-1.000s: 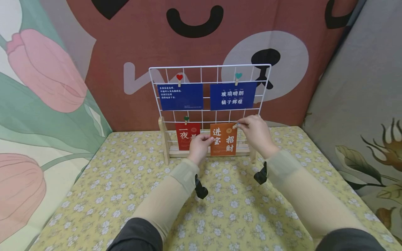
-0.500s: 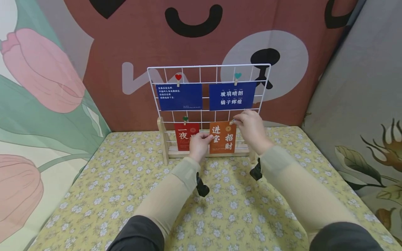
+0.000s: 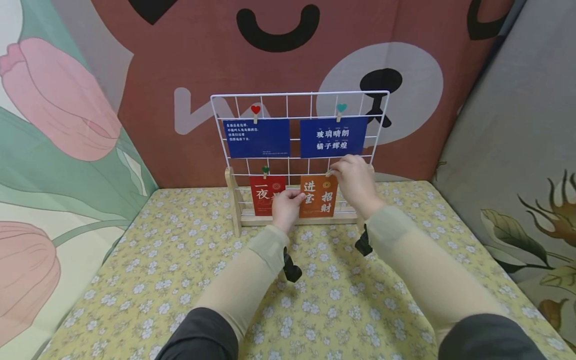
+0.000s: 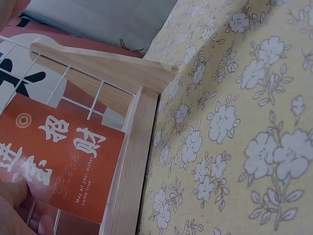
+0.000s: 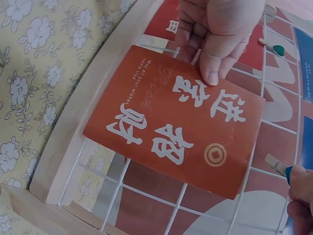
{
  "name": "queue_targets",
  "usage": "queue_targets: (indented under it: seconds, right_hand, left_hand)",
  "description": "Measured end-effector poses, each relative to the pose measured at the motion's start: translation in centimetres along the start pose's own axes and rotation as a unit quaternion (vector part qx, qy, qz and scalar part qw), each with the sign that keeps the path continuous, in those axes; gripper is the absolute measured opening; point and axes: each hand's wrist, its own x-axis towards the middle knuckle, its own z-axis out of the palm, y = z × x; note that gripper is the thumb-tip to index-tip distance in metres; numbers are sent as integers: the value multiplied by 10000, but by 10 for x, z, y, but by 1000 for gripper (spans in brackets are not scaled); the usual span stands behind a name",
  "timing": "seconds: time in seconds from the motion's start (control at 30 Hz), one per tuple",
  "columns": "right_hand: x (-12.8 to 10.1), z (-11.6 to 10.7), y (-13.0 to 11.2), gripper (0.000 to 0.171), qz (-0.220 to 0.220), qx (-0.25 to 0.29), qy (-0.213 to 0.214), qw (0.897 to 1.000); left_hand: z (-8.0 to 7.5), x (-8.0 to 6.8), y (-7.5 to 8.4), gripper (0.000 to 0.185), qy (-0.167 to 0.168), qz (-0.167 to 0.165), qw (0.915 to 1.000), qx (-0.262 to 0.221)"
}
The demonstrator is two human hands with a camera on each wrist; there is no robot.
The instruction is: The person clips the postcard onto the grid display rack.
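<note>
My left hand [image 3: 287, 207] pinches the left edge of an orange card [image 3: 317, 197] with white characters, thumb on its front, in front of a white wire grid [image 3: 310, 95]. In the right wrist view the left hand [image 5: 222, 34] shows the same hold. Just above the card's upper edge, my right hand [image 3: 357, 182] pinches a small wooden clothespin [image 5: 275, 165] with a blue top. That clothespin's tip looks apart from the card. Left of the orange card hangs a red card [image 3: 263, 197], partly hidden by the left hand and held by a green-heart clothespin [image 3: 265, 171].
Two blue cards hang on the grid's upper part, the left blue card [image 3: 258, 140] under a red-heart clothespin [image 3: 255, 112], the right blue card [image 3: 333, 137] under a teal-heart clothespin [image 3: 340, 111]. A wooden base [image 4: 129, 181] supports the grid on a yellow floral tablecloth [image 3: 180, 280].
My right hand has moved left and up with the clothespin, from beside the orange card's upper right corner to above its upper edge. The orange card has shifted slightly up and left.
</note>
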Motion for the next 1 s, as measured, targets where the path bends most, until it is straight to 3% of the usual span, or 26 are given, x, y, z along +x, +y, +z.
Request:
queue_targets:
  seconds: [0.23,0.6,1.0]
  right_hand:
    - [5,7,-1,11,-462,-214,62,9987]
    - [13,9,-8,17,-900,-1079,-321,9896]
    - [16,12,-8,19,-823,-1412,-496,9853]
  left_hand:
    - [2,0,-1,22,33,-58,9999,-103]
    - [4,2,-1,21,32,-239,9995,-211]
    - [8,4,-3,20,193,-181,9995,-161]
